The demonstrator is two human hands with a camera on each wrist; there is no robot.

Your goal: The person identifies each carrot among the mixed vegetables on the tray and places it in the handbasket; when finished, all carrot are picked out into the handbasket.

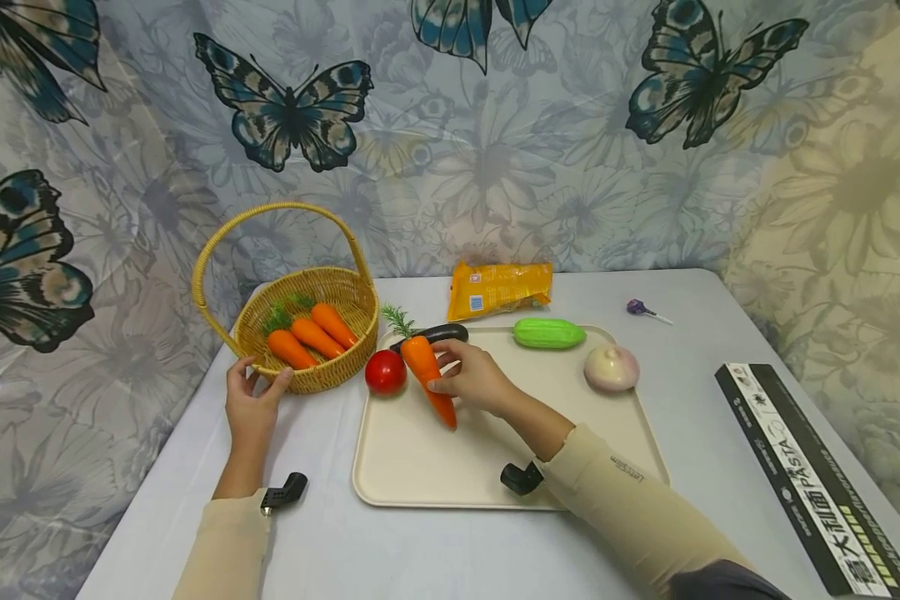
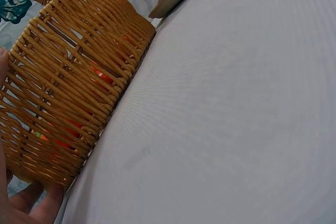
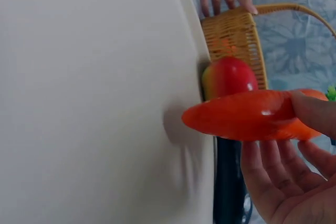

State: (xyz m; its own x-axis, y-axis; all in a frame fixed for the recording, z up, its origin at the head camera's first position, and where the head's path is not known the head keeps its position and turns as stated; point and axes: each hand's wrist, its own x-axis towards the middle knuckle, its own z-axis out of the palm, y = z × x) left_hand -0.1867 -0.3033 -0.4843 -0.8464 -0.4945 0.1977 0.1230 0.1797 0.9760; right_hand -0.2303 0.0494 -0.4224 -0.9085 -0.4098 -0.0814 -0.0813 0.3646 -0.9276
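Observation:
My right hand [image 1: 474, 379] pinches an orange toy carrot [image 1: 427, 375] between thumb and fingers, above the left part of a beige tray [image 1: 393, 492]. The carrot's green top points up and away, its tip towards me. At the near left side of a yellow wicker basket [image 1: 322, 381], my left hand [image 1: 253, 408] grips its wall, the thumb near the rim. Three carrots [image 1: 317, 337] with green tops lie inside the basket. A round red fruit [image 3: 231, 77], yellowish on one side, sits at the tray's left edge, next to a dark eggplant [image 1: 446, 332] partly hidden behind the carrot.
A green cucumber-like vegetable [image 1: 549, 333] and a pale onion [image 1: 611, 368] lie on the tray's far and right edges. Behind the tray is an orange packet [image 1: 501, 289]. A purple lollipop [image 1: 637, 307] and a long black pasta box [image 1: 810, 475] are on the right.

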